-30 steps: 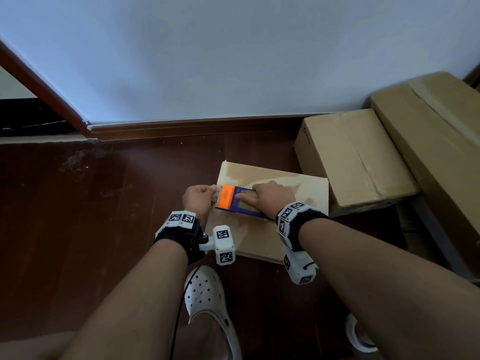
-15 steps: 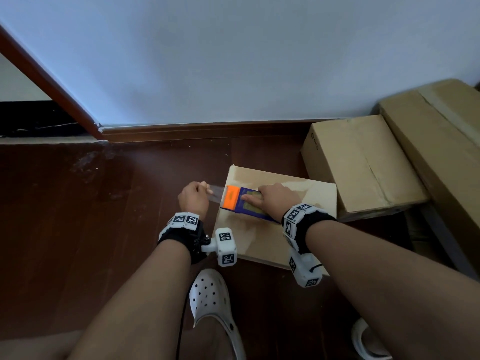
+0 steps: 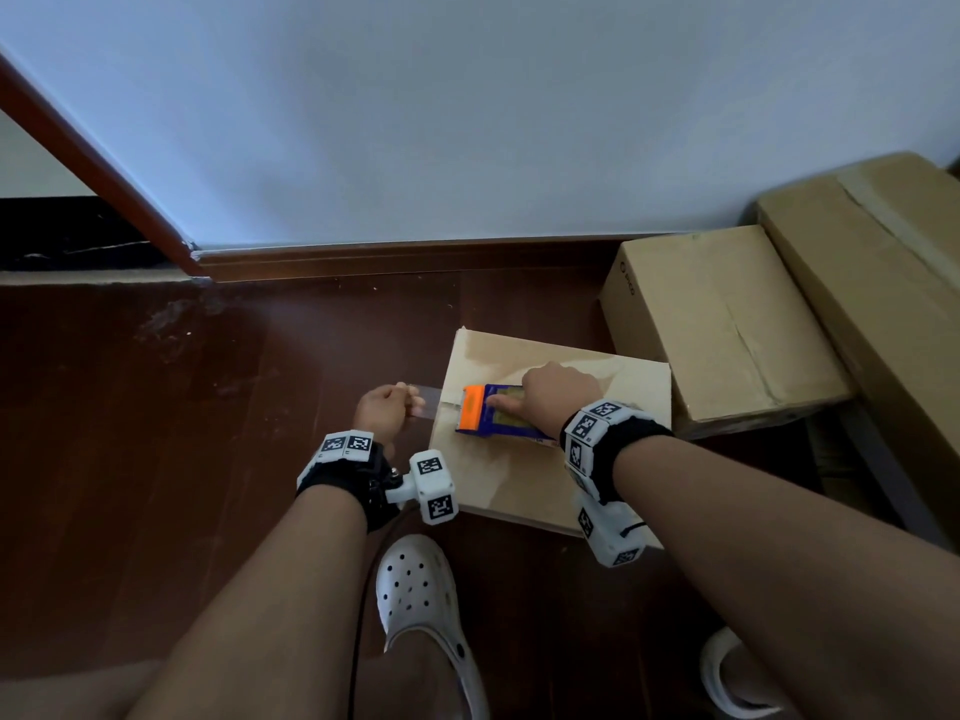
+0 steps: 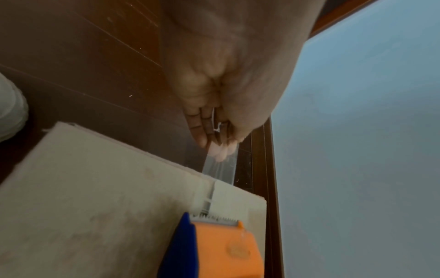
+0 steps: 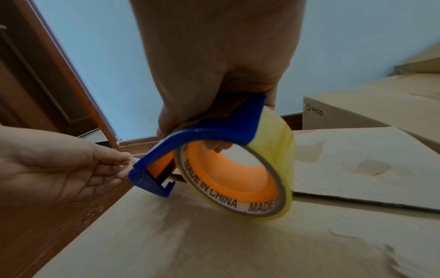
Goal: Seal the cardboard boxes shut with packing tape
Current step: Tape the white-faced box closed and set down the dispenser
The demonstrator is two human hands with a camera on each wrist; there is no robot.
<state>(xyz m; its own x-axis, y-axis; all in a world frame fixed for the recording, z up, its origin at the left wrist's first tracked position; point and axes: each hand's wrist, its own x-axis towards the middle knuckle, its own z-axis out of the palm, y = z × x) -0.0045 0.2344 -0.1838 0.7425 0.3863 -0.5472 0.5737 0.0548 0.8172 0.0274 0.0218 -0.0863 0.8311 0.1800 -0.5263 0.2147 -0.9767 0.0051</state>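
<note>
The left hand has drawn away from the dispenser, pinching the tape taut past the box edge at frame centre; the right hand clasps the dispenser, pinning it for anchoring.

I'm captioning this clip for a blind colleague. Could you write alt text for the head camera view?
Seen from above, a person's left hand pinches a strip of clear tape drawn out past the edge of a flat cardboard box on a dark wooden floor, while the right hand holds a blue and orange tape dispenser on the box. Two bigger cardboard boxes stand at right by a pale wall.
</note>
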